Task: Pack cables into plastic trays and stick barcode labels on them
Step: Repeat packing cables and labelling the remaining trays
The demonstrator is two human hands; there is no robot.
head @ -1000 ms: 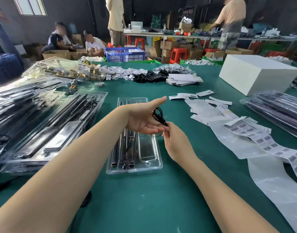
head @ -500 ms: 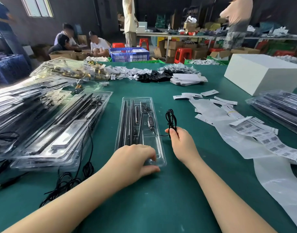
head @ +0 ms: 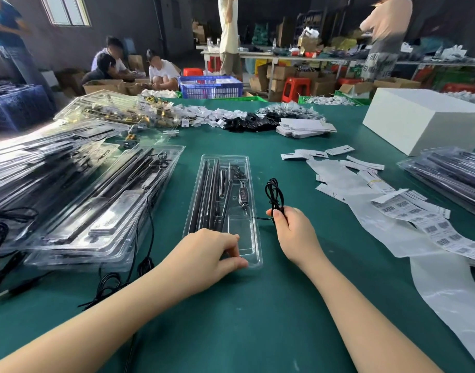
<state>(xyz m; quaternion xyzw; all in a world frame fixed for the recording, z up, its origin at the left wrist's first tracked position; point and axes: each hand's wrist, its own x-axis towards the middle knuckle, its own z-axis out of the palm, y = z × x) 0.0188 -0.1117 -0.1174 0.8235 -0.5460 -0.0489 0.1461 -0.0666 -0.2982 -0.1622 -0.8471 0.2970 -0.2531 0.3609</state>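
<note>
- The clear plastic tray (head: 243, 168) lies lengthwise on the green table (head: 257, 305), straight ahead of the person, with black rods already seated in its left channels and an inline controller (head: 242, 195) in a middle slot.
- The left hand (head: 209, 251) is clamped on the tray's near end: thumb along the front rim, fingers curled over the top edge, steadying it.
- The right hand (head: 294, 232) is closed around a coiled black cable (head: 274, 196) just to the right of the tray, the loops standing up above the fist; a thin lead runs from the bundle back into the tray toward the controller.
- Judged step: packing, with the coil not yet in its compartment; the near right pocket looks vacant and seems the likely seat.
- The next move would call for carrying the coil left over the rim and pressing it down without letting the loops spring open or dragging the controller out of its slot.
- The strip of barcode labels (head: 430, 224) lies well apart to the right, so labelling appears to come later.
</note>
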